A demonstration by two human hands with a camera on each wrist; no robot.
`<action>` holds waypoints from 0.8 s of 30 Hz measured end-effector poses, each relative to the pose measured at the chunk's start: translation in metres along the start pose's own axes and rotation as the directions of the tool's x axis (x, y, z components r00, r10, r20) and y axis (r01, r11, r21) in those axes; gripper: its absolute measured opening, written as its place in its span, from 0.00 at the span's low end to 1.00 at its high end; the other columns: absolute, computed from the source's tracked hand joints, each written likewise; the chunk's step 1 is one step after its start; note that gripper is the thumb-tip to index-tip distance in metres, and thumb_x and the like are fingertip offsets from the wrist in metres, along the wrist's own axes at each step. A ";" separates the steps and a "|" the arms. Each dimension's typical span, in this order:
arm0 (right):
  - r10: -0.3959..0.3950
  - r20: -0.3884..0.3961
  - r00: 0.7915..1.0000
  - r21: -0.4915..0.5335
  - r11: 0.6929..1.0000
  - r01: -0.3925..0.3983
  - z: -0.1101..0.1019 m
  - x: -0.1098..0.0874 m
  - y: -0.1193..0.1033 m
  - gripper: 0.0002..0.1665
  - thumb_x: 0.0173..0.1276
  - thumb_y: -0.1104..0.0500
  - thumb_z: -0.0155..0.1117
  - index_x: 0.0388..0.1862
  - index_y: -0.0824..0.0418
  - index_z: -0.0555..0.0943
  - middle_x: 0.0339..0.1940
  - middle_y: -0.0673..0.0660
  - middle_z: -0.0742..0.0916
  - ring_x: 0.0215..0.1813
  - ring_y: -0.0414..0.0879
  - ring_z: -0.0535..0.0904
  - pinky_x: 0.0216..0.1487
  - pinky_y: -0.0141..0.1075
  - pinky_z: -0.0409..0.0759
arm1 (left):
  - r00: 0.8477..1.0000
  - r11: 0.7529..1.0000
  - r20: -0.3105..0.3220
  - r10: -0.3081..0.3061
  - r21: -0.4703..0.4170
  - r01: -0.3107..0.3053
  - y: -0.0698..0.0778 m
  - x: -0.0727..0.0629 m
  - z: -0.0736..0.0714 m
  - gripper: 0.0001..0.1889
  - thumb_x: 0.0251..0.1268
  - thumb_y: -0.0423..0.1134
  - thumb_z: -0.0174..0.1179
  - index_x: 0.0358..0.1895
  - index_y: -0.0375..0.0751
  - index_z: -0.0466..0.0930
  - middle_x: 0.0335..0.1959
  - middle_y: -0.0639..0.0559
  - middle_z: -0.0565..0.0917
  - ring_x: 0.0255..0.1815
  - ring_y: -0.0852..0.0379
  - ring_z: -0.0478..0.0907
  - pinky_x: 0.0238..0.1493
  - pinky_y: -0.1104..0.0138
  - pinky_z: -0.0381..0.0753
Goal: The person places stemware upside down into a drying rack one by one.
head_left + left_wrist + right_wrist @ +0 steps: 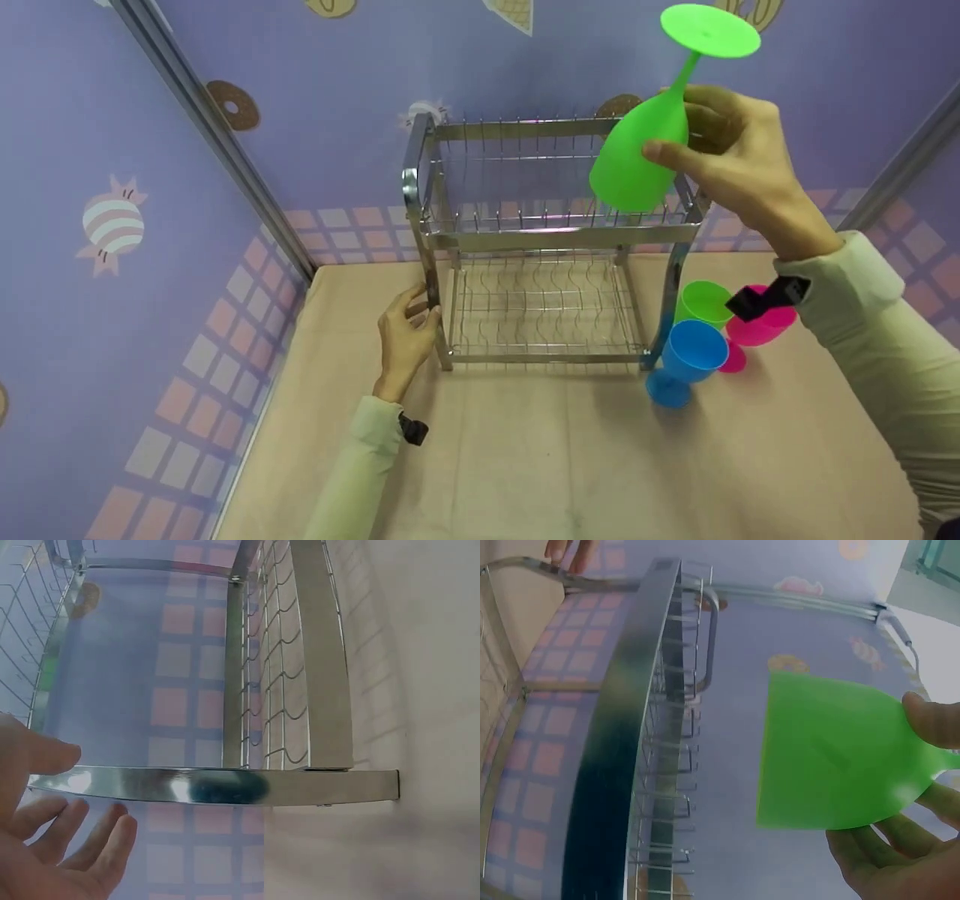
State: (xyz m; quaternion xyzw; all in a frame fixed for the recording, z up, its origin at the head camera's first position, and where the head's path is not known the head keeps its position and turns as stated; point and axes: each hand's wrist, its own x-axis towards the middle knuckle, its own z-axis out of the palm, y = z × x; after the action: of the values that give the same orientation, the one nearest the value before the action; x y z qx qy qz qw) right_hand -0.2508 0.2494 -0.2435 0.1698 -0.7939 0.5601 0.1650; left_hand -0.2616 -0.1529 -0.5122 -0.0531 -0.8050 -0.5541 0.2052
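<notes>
Gripping goblet (637,161) tilted, foot-up, in right hand (742,150) | rack (555,239) below it | left hand (409,334) loosely round its near post (429,274), no firm grip visible | advice: straighten goblet before any lowering — left fingers steadying the post.

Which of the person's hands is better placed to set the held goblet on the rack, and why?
Probably the right hand: it holds the goblet mouth down above the rack. The left hand is lower, at the left post, holding no goblet.
</notes>
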 end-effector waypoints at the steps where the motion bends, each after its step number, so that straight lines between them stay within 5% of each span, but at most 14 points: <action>1: 0.010 -0.002 1.000 -0.011 1.000 -0.010 0.000 0.004 0.001 0.31 0.68 0.64 0.78 0.69 0.60 0.81 0.64 0.62 0.89 0.61 0.47 0.89 0.64 0.35 0.87 | 1.000 1.000 -0.001 -0.008 -0.007 0.008 -0.001 0.000 0.001 0.25 0.67 0.25 0.69 0.67 0.29 0.80 0.65 0.33 0.83 0.57 0.33 0.88 0.58 0.49 0.91; 12: 0.100 -0.050 0.994 -0.140 0.984 -0.106 -0.003 0.045 0.034 0.34 0.68 0.56 0.79 0.72 0.56 0.80 0.69 0.62 0.86 0.65 0.51 0.87 0.70 0.42 0.85 | 0.999 0.996 -0.033 -0.005 0.086 0.008 -0.010 0.013 0.004 0.16 0.67 0.26 0.71 0.56 0.30 0.86 0.51 0.33 0.90 0.44 0.37 0.92 0.45 0.54 0.95; 24: 0.201 -0.039 0.979 -0.318 0.926 -0.203 0.004 0.063 0.068 0.35 0.71 0.51 0.74 0.75 0.55 0.77 0.73 0.64 0.83 0.70 0.59 0.83 0.71 0.50 0.83 | 0.999 0.993 -0.010 -0.042 0.113 0.043 -0.005 0.018 0.004 0.17 0.65 0.24 0.73 0.56 0.29 0.85 0.48 0.33 0.90 0.44 0.38 0.92 0.45 0.57 0.95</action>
State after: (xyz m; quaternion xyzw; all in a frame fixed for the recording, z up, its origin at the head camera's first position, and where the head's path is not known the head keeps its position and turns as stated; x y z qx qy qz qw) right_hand -0.3376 0.2618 -0.2726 0.0566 -0.8871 0.4381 0.1343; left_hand -0.2803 -0.1540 -0.5109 -0.0224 -0.8352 -0.5121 0.1991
